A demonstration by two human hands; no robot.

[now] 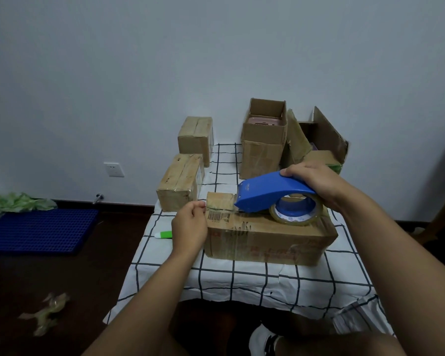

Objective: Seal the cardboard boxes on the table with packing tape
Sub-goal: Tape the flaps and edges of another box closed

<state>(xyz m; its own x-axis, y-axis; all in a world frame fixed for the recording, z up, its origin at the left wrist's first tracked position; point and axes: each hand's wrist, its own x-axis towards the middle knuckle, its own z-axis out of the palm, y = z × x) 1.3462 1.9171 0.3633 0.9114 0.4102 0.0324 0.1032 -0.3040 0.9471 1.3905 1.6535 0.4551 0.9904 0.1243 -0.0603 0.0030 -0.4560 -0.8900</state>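
Five cardboard boxes stand on the tabletop (242,278): three closed ones (267,237) (180,182) (196,134) and two open ones (265,140) (319,140). There is one blue tape dispenser (272,191), one roll of clear tape (297,213), one green-and-white marker (164,234) and two hands (189,226) (311,181).
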